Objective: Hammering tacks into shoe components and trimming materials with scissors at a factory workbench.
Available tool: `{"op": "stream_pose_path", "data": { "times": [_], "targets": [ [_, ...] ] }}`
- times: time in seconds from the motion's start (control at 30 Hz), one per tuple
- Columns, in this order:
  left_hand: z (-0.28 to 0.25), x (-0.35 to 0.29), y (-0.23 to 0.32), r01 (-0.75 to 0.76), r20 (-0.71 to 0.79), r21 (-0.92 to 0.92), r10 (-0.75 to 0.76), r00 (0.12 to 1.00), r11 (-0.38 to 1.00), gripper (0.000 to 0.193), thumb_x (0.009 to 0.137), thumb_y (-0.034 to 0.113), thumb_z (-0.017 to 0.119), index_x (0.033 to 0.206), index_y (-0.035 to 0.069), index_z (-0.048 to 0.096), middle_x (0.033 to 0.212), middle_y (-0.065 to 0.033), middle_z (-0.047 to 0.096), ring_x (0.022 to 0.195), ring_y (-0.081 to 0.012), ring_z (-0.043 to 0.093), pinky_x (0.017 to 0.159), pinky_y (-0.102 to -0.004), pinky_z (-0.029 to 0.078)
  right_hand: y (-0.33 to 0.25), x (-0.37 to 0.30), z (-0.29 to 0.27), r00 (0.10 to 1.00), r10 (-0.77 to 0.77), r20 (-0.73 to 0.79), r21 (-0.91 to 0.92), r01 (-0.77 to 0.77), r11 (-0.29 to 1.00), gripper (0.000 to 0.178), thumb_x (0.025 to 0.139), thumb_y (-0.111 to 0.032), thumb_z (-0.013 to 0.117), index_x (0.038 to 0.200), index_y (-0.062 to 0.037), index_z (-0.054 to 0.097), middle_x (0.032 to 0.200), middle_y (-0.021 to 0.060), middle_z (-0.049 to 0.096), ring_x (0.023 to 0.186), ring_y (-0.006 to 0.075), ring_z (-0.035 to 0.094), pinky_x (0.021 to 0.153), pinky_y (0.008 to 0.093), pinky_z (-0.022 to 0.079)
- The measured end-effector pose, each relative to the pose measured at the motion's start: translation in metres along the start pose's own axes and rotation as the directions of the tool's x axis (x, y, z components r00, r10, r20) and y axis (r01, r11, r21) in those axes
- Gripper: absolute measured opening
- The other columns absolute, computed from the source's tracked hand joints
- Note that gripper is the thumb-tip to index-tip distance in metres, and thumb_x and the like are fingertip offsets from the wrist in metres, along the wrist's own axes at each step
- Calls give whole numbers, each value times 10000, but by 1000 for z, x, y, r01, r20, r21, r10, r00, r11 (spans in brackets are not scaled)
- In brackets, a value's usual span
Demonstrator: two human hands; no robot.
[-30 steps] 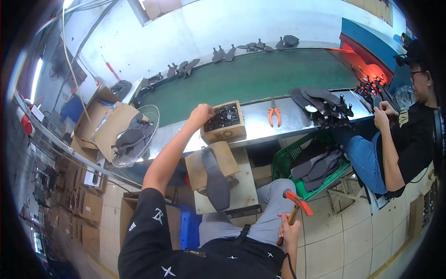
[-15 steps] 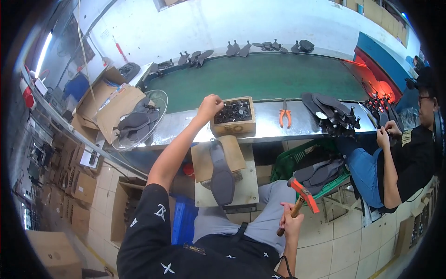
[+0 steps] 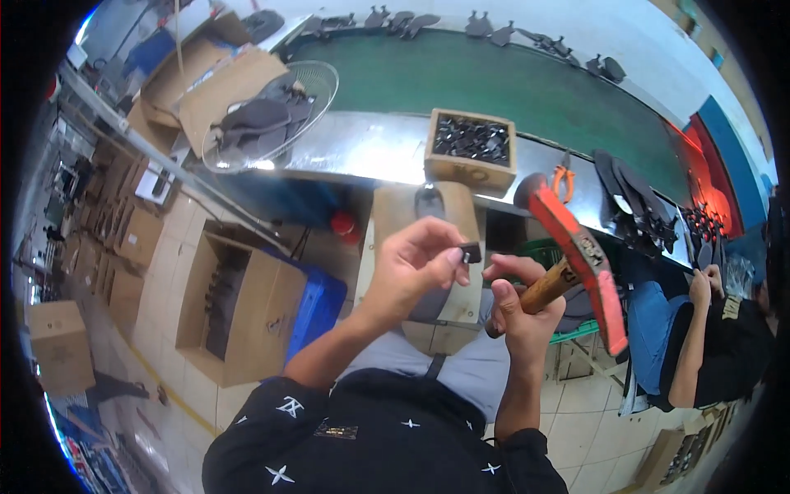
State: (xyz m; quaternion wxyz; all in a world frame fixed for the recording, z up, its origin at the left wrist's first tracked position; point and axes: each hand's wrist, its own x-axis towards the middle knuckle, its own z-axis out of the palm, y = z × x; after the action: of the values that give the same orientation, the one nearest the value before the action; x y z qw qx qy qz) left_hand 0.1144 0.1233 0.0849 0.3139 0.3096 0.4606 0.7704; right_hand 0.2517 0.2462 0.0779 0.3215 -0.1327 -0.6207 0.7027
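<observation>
My left hand [image 3: 415, 263] is raised in front of my chest and pinches a small dark part [image 3: 470, 253] between thumb and fingers. My right hand [image 3: 517, 306] sits right beside it, wrapped around the wooden handle of a red-headed hammer [image 3: 576, 262] that points up and to the right; its forefinger reaches toward the small part. Beyond the hands, a wooden box [image 3: 471, 150] full of small dark parts stands on the steel bench edge [image 3: 362, 152]. A dark sole [image 3: 428, 202] lies on a small stand below the box.
A green conveyor belt [image 3: 494, 86] with dark shoe pieces runs behind the bench. Orange pliers [image 3: 563, 177] and stacked black soles [image 3: 629, 193] lie to the right. A seated person [image 3: 708, 346] works at right. A fan guard [image 3: 271, 115], cardboard boxes [image 3: 239, 305] and a blue crate [image 3: 317, 300] stand at left.
My left hand has left the wooden box and come back to my chest with a small dark part. My right hand has lifted the hammer up beside it.
</observation>
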Motion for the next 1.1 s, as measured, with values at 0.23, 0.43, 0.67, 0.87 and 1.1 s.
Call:
{"op": "stream_pose_path", "data": {
  "times": [0.23, 0.43, 0.67, 0.87, 1.1],
  "targets": [
    [-19, -32, -5, 67, -132, -74, -77, 988, 995, 146, 931, 76, 656, 1064, 32, 614, 1026, -28, 618, 805, -60, 545, 692, -206, 451, 9, 3, 42, 1000, -16, -1, -94, 15, 995, 213, 886, -40, 748, 1081, 12, 682, 992, 87, 678, 645, 47, 587, 524, 176, 446],
    [-63, -10, -32, -270, 5, 556, 321, 947, 786, 329, 821, 117, 789, 1082, 37, 606, 1147, -88, 593, 943, -125, 546, 762, -254, 448, 31, 13, 31, 984, 179, 8, -91, -177, 980, 135, 886, -41, 741, 986, 32, 688, 798, 51, 687, 477, 15, 490, 408, 186, 323],
    [-133, 77, -83, -283, 48, 855, 477, 877, 434, 488, 823, 278, 794, 1197, 19, 618, 1159, -149, 664, 997, -280, 643, 861, -361, 507, 51, 86, 32, 976, 192, 105, -275, -157, 948, 200, 869, -92, 765, 1022, 7, 684, 892, 57, 701, 548, 37, 523, 464, 202, 372],
    [-128, 82, -87, -168, 41, 712, 199, 979, 682, 316, 830, 180, 764, 1094, 17, 705, 1010, -155, 729, 935, -274, 699, 819, -357, 529, 96, 133, 25, 973, -46, 227, -443, 145, 885, 228, 859, -80, 765, 1055, 23, 711, 986, 71, 732, 871, 115, 658, 780, 267, 518],
    [-126, 73, -84, -221, 89, 648, 216, 972, 729, 349, 817, 104, 746, 1149, 13, 686, 1056, -151, 718, 943, -268, 687, 808, -354, 527, 99, 135, 27, 955, 24, 297, -458, 121, 880, 191, 859, -43, 742, 1026, 43, 708, 994, 97, 735, 916, 156, 683, 832, 295, 525]
  ]
}}
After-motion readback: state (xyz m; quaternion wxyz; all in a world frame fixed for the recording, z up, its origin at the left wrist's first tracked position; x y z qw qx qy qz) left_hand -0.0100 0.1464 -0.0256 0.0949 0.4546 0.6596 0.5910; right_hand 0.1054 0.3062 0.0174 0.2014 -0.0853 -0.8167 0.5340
